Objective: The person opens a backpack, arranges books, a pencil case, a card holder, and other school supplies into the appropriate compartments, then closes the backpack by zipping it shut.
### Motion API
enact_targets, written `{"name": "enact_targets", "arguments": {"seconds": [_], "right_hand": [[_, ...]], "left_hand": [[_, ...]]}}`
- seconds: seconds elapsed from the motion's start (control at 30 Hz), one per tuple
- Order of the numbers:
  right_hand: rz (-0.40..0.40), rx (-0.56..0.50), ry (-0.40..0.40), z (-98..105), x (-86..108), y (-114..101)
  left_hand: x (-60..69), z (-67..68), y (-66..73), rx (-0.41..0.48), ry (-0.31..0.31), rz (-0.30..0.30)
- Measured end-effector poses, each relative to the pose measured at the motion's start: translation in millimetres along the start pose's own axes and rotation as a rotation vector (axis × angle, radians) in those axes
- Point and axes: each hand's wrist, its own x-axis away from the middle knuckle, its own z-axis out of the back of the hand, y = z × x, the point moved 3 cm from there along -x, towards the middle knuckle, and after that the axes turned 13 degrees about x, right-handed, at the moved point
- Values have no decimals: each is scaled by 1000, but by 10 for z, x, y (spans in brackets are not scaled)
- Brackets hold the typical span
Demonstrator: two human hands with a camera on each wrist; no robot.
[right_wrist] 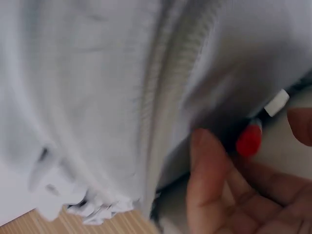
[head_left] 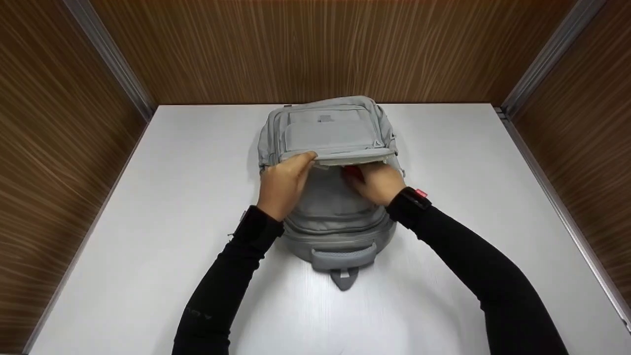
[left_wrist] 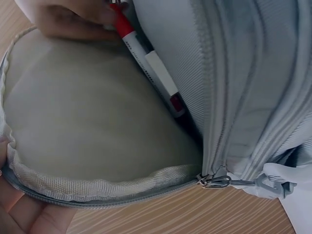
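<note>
A grey backpack [head_left: 330, 197] lies on the white tabletop, its front pocket unzipped. My left hand [head_left: 285, 185] pinches the edge of the pocket flap [head_left: 325, 135] and holds it up. Inside the pocket, my right hand [head_left: 378, 183] is beside a red-and-white pen [left_wrist: 141, 59]. In the right wrist view, the thumb and fingers stand apart around the pen's red end [right_wrist: 249, 140]. Against the pen lies a slim item with a white section [left_wrist: 162, 73]; its kind is unclear. The pale lining [left_wrist: 92, 112] shows below them.
The backpack's top handle [head_left: 344, 257] points toward me. A metal zipper pull [left_wrist: 214, 181] hangs at the pocket's corner. The white tabletop [head_left: 197, 197] extends on both sides, with wood-grain panels [head_left: 315, 49] at the back, left and right.
</note>
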Motion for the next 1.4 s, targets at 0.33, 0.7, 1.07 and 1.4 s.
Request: {"name": "enact_targets", "arguments": {"seconds": [0.33, 0.7, 1.07, 1.4], "right_hand": [[-197, 139, -120, 285, 169, 520], [87, 48, 55, 305, 296, -33], [322, 247, -110, -95, 776, -579], [336, 188, -119, -148, 808, -399]], "left_hand": [[185, 4, -11, 16, -208, -63], [641, -85, -221, -18, -425, -51], [1007, -170, -571, 57, -487, 313], [1091, -251, -438, 11, -481, 308]]}}
